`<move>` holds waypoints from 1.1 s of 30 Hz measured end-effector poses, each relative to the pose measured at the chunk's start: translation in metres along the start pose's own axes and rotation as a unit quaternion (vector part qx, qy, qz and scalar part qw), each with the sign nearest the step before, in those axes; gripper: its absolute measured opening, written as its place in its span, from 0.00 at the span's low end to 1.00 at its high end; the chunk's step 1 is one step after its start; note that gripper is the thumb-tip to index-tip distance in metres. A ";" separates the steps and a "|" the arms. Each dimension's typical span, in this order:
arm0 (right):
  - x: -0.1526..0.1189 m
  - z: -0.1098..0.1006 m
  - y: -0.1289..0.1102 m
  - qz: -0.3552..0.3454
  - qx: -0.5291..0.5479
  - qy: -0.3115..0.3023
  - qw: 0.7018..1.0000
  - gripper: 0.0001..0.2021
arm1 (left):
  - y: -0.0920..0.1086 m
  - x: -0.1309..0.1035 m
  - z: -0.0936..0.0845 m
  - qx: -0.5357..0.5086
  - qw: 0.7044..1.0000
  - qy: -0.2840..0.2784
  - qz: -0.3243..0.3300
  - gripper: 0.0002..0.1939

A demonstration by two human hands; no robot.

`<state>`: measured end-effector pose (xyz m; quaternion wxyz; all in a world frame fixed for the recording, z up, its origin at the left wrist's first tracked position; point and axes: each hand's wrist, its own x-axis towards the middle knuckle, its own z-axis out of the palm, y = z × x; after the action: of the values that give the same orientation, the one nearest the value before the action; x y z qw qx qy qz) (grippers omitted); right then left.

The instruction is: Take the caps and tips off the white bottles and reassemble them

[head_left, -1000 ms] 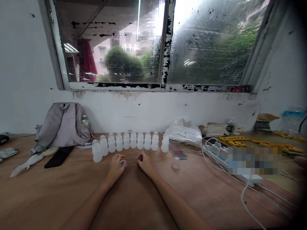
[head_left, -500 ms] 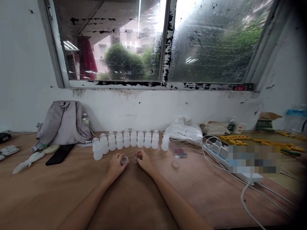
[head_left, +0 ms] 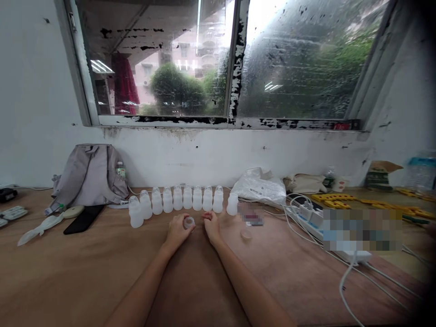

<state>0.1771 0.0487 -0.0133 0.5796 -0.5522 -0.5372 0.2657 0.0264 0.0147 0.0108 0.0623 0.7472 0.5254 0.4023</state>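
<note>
Bottles (head_left: 184, 198) stand just beyond both hands; left hand (head_left: 179, 230) pinches a cap (head_left: 189, 222), right hand (head_left: 211, 225) curls empty; a nudge could topple them.

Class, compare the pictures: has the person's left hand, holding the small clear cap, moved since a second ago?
Yes. The left hand with the small clear cap has shifted rightward along the row of white plastic bottles, closer to the right hand.

makeshift workroom, peeling window (head_left: 225, 63), wooden table (head_left: 68, 272), power strip (head_left: 306, 211) cables
</note>
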 end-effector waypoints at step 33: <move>-0.019 0.014 -0.015 -0.092 0.083 -0.169 0.978 0.12 | -0.006 0.003 0.008 -0.251 0.961 0.002 -0.117 0.11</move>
<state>0.1544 0.0334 -0.0082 0.5461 -0.3975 -0.6518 0.3448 0.0275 0.0221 0.0040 0.2933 0.6400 0.4910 0.5131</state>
